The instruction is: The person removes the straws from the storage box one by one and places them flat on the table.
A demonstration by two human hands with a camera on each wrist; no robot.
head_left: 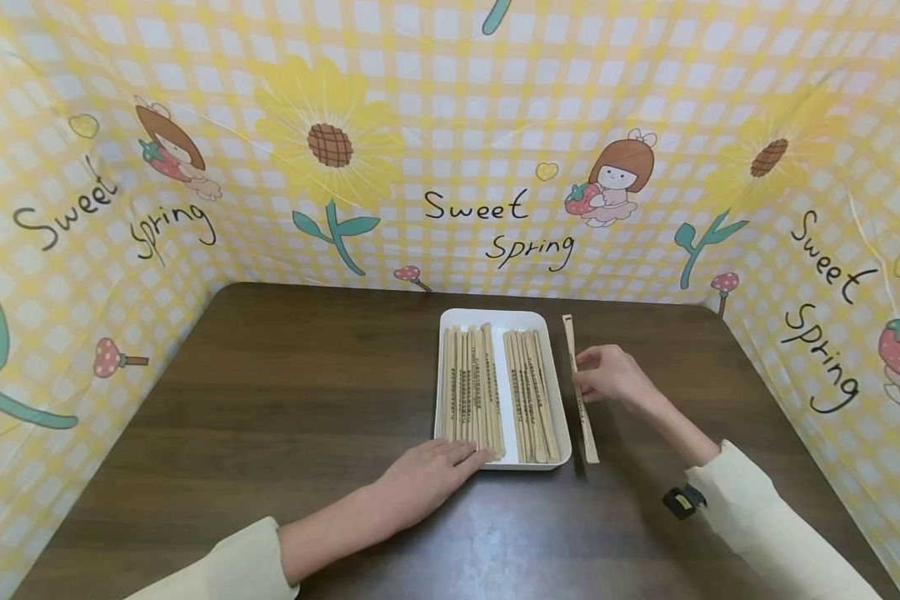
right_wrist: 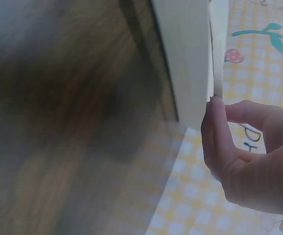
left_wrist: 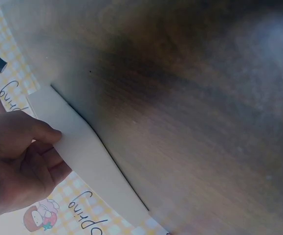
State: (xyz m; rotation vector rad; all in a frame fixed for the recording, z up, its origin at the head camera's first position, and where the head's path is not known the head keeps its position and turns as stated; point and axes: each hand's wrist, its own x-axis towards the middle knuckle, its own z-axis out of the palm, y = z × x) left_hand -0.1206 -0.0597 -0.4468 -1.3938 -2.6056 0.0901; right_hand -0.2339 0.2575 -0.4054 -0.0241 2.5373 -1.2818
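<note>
A white two-compartment tray [head_left: 504,417] stands on the table, with wrapped chopsticks [head_left: 461,383] lying lengthwise in its left compartment and more wrapped chopsticks [head_left: 527,392] in the right one. Their long beige sleeves carry dark print. My left hand [head_left: 427,479] holds the tray's near left edge. In the left wrist view its thumb lies on the outer wall [left_wrist: 95,161], while the other fingertips are hidden behind the rim. Just right of the tray, my right hand [head_left: 611,375] pinches one wrapped chopstick pack [head_left: 588,433] by its middle, between thumb and fingers.
The dark brown wooden table [head_left: 307,375] extends on both sides of the tray. A yellow checked cloth [head_left: 450,150] with printed flowers and lettering encloses the back and sides. A small black device [head_left: 682,502] is strapped at the right wrist.
</note>
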